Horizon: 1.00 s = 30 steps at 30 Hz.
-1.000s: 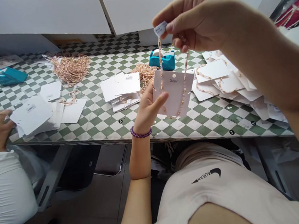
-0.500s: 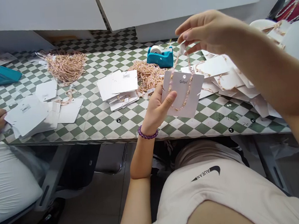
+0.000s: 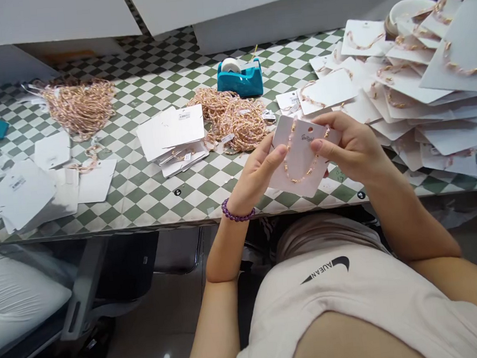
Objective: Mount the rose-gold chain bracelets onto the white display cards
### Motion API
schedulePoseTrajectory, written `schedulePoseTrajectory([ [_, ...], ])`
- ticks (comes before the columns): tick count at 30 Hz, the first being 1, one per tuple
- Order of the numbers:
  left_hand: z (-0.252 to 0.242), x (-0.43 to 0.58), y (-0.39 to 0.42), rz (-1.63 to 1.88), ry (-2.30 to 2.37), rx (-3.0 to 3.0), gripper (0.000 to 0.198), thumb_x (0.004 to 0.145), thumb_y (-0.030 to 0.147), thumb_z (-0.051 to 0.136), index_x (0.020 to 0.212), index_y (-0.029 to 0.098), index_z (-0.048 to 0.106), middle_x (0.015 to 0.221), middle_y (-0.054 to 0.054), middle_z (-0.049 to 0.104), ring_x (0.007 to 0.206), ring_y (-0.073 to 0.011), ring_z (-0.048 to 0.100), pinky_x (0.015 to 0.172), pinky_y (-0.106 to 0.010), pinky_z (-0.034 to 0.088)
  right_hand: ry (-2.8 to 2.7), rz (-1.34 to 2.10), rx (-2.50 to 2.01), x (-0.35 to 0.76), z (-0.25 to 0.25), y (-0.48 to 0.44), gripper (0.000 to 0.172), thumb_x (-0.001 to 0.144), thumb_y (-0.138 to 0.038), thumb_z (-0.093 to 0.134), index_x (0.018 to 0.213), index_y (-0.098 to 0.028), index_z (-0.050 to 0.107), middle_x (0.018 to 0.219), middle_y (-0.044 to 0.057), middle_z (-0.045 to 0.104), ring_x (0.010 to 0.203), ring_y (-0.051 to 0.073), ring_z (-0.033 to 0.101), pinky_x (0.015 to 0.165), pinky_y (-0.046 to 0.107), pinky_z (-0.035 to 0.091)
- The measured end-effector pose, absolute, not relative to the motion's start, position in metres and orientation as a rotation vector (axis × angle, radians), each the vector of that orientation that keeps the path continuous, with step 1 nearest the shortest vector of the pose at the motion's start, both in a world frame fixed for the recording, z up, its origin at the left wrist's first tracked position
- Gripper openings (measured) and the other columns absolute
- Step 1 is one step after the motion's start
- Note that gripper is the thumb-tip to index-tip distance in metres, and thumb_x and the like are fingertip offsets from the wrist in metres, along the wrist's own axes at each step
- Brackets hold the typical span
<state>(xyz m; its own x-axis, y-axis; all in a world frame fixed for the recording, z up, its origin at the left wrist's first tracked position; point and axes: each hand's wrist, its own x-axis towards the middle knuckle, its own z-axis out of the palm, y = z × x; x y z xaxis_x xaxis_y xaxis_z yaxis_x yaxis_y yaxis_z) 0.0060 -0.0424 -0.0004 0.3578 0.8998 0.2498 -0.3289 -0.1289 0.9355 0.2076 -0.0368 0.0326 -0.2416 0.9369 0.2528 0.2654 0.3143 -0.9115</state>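
White rectangular display card (image 3: 299, 157) is held over the front edge of the green-and-white checkered table (image 3: 160, 191), with a pink-and-gold beaded chain (image 3: 299, 161) looped across its face. Left hand (image 3: 258, 171), wearing a purple bead bracelet (image 3: 235, 210), and right hand (image 3: 350, 149) each grip one side of the card narrowly between thumb and fingers. Teal tape dispenser (image 3: 240, 81) carries a white tape roll (image 3: 229, 65). White round bowl (image 3: 410, 11) stands behind overlapping chain-mounted cards (image 3: 435, 95) at far right; its contents cannot be determined. Heaped loose chains (image 3: 231, 125) lie beyond the hands, beside a stack of white cards (image 3: 172, 134).
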Motion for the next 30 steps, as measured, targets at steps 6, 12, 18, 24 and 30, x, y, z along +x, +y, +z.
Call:
schedulePoseTrajectory([
  [6,-0.008,0.004,-0.038,1.002,0.524,1.141,0.048,0.096,0.06,0.056,0.125,0.024,0.071,0.126,0.0,0.074,0.116,-0.0234,0.07,0.086,-0.026,0.062,-1.78,0.979,-1.162,0.219,0.028,-0.056,0.023,0.083,-0.033,0.07,0.102,-0.02,0.067,0.066,-0.004,0.06,0.044,0.006,0.046,0.036,0.018,0.034],
  [12,0.0,0.003,-0.04,0.985,0.636,1.174,0.051,0.092,0.061,0.063,0.125,0.023,0.065,0.107,-0.004,0.077,0.097,-0.0207,0.074,0.081,-0.03,0.063,-1.876,1.027,-1.168,0.222,0.039,-0.062,0.017,0.084,-0.028,0.067,0.099,-0.02,0.067,0.059,-0.006,0.056,0.04,0.006,0.045,0.035,0.019,0.032],
  [18,0.004,0.005,-0.045,0.98,0.681,1.267,0.047,0.094,0.056,0.064,0.124,0.02,0.063,0.109,-0.008,0.076,0.099,-0.0218,0.074,0.082,-0.033,0.063,-1.971,0.971,-1.238,0.227,0.036,-0.063,0.019,0.084,-0.03,0.068,0.1,-0.02,0.068,0.057,-0.006,0.054,0.042,0.006,0.041,0.037,0.019,0.03],
  [24,0.001,0.007,-0.044,0.996,0.604,1.317,0.039,0.095,0.048,0.065,0.123,0.022,0.064,0.116,-0.008,0.076,0.119,-0.0258,0.07,0.099,-0.039,0.06,-1.981,0.886,-1.224,0.224,0.032,-0.064,0.019,0.083,-0.03,0.068,0.098,-0.02,0.071,0.075,-0.001,0.066,0.051,0.007,0.049,0.042,0.019,0.036],
  [30,0.004,0.005,-0.04,1.158,0.658,1.32,0.038,0.096,0.043,0.063,0.131,0.026,0.064,0.131,-0.006,0.071,0.127,-0.028,0.065,0.095,-0.04,0.062,-1.865,0.827,-1.227,0.223,0.033,-0.064,0.017,0.084,-0.03,0.068,0.098,-0.021,0.069,0.062,-0.004,0.054,0.045,0.007,0.041,0.04,0.022,0.03],
])
